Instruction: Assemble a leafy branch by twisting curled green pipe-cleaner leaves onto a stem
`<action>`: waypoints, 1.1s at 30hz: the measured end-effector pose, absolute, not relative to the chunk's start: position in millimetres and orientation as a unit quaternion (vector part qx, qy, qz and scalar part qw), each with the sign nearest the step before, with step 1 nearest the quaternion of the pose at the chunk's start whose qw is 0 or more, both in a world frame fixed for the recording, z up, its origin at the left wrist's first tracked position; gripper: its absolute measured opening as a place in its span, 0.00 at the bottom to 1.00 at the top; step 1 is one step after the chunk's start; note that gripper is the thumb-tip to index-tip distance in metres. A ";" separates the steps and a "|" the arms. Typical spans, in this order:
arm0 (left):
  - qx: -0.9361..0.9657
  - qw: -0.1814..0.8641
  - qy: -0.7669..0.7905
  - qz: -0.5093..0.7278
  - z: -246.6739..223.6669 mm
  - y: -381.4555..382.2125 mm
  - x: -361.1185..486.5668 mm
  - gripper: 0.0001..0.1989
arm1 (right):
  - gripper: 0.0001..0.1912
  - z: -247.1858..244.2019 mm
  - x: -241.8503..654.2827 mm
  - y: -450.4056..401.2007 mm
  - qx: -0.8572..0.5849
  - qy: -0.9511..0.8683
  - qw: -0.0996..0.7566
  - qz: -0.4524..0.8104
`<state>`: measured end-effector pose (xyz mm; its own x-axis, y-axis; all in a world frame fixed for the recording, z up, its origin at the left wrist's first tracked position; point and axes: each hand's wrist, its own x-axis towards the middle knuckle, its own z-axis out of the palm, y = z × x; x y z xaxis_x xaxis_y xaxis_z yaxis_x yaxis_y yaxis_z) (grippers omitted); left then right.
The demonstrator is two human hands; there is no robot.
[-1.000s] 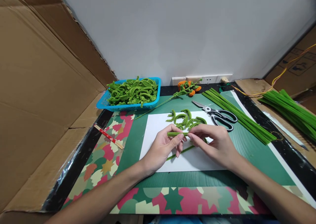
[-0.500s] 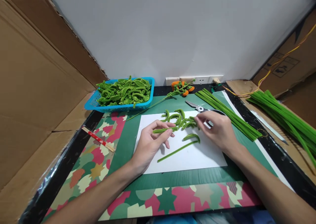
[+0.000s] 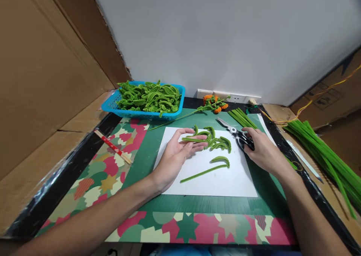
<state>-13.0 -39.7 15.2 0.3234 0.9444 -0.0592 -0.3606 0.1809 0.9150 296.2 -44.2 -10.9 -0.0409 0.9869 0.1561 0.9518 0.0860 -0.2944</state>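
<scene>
Over the white paper (image 3: 220, 186), my left hand (image 3: 175, 154) holds green pipe cleaner pieces (image 3: 191, 140) across its fingers, with the thumb below them. To the right, my right hand (image 3: 265, 150) has its fingers around the black handles of the scissors (image 3: 232, 130), which lie with their blades pointing to the far left. Several curled green pieces (image 3: 222, 145) are clustered on the paper between the hands. Nearer to me lies a pipe cleaner with a long straight stem (image 3: 201, 174) and a bent, looped end.
A blue basket (image 3: 141, 115) heaped with curled green pieces stands at the back left. An orange flower stem (image 3: 208, 108) lies behind the paper. Green pipe cleaner bundles (image 3: 318, 147) are at right, beside a white pen-like tool (image 3: 306, 162). Chopsticks in a red wrapper (image 3: 113, 147) lie left.
My right hand has left the curled pieces and moved right to the scissors, now gripping their handles. My left hand has tilted up slightly, still holding its green pieces. The view has shifted.
</scene>
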 end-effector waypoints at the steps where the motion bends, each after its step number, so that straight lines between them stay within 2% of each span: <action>1: 0.432 0.690 0.335 0.475 14.3 -40.2 -12.9 0.15 | 0.25 -12.1 297.0 -45.4 -0.677 -0.718 0.156 0.050; 4: 0.441 0.686 0.338 0.469 13.5 -41.5 -12.5 0.12 | 0.21 -13.5 298.1 -47.5 -0.697 -0.696 0.167 0.051; 7: 0.448 0.691 0.348 0.448 15.2 -42.8 -13.0 0.10 | 0.20 -9.8 296.0 -48.5 -0.714 -0.664 0.213 0.063; 13: 0.454 0.691 0.347 0.443 16.0 -43.1 -13.5 0.11 | 0.20 2.9 286.4 -49.7 -0.667 -0.623 0.407 0.049; 15: 0.448 0.688 0.344 0.456 15.4 -42.3 -12.7 0.11 | 0.20 4.5 282.6 -51.1 -0.642 -0.625 0.443 0.039; 19: 0.425 0.707 0.336 0.455 15.5 -41.9 -12.1 0.14 | 0.22 5.6 273.2 -55.5 -0.611 -0.653 0.448 -0.002; 25: 0.384 0.749 0.347 0.413 18.1 -42.4 -15.0 0.14 | 0.27 8.8 259.6 -58.4 -0.534 -0.747 0.391 -0.065; 33: 0.314 0.788 0.324 0.419 25.8 -38.4 -18.3 0.15 | 0.29 7.2 254.6 -58.8 -0.489 -0.789 0.367 -0.050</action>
